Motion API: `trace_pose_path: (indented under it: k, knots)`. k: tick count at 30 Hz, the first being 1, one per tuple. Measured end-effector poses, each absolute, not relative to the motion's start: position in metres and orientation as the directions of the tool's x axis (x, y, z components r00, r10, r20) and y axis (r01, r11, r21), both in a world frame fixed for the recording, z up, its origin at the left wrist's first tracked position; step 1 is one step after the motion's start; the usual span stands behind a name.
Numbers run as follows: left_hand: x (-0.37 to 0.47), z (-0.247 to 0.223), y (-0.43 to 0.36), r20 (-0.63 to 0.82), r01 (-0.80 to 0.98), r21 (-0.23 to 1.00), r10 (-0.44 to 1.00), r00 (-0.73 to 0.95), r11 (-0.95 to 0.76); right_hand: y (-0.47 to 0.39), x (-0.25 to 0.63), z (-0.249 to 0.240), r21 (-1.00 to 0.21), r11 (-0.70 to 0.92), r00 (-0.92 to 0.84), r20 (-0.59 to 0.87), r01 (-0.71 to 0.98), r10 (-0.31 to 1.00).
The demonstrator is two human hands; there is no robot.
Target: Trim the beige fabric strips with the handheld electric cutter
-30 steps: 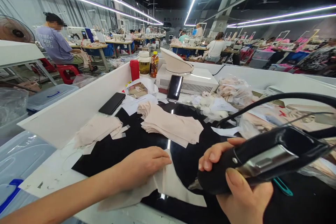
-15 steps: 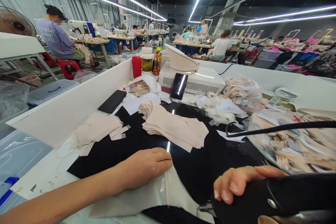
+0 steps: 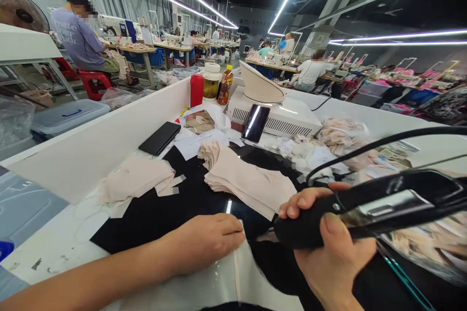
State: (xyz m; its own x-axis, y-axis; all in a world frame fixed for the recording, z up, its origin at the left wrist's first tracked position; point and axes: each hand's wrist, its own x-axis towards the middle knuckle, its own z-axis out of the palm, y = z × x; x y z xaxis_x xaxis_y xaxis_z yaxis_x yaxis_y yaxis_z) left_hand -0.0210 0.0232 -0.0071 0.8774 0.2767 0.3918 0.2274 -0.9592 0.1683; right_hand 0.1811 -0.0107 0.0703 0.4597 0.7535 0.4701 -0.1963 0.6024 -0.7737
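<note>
My left hand (image 3: 215, 238) has its fingers pressed together on the top end of a pale, thin sheet (image 3: 204, 282) with a narrow beige strip (image 3: 237, 272) along it. Wrapped in my right hand (image 3: 335, 252) is a black corded hand tool (image 3: 302, 226) with a silver panel. Its metal tip shows partly, just right of the sheet; the exact kind of tool cannot be made out. Beyond my hands lies a stack of beige fabric pieces (image 3: 248, 175) on the black work surface (image 3: 142, 223). More beige pieces (image 3: 136, 180) lie at the left.
A phone (image 3: 160, 138) lies flat; another phone (image 3: 256, 123) leans on a white machine (image 3: 284, 119). A red container (image 3: 196, 90), a jar (image 3: 210, 80) and a bottle (image 3: 225, 86) stand behind. Bagged fabric (image 3: 343, 133) is at right, near a thin teal tool (image 3: 404, 272). White walls (image 3: 91, 150) border the table.
My right hand has lifted the black tool and turned it, bringing its silver side into view. The left hand keeps its place on the sheet. The view has shifted slightly.
</note>
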Motion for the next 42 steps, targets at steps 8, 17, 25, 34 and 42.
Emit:
trace_pose_path:
  k: [8, 17, 25, 34, 42]
  knots:
    - [-0.020, -0.011, 0.022, 0.423, 0.215, 0.210, 0.287, 0.859, -0.954, 0.003, 0.170, 0.063, -0.776, 0.595, 0.428, 0.475, -0.210, 0.769]
    - [-0.021, -0.007, 0.021, 0.425, 0.213, 0.203, 0.282, 0.860, -0.956, 0.001, 0.167, 0.060, -0.757, 0.610, 0.404, 0.494, -0.236, 0.770]
    - [-0.025, -0.008, 0.022, 0.392, 0.219, 0.214, 0.289, 0.873, -0.952, -0.003, 0.163, 0.062, -0.776, 0.594, 0.415, 0.480, -0.211, 0.773]
    - [-0.031, -0.007, 0.024, 0.390, 0.187, 0.186, 0.247, 0.887, -0.965, -0.013, 0.167, 0.063, -0.749, 0.627, 0.416, 0.510, -0.215, 0.752]
    - [-0.034, -0.006, 0.024, 0.353, 0.180, 0.201, 0.243, 0.904, -0.963, -0.016, 0.165, 0.055, -0.768, 0.612, 0.399, 0.509, -0.190, 0.763]
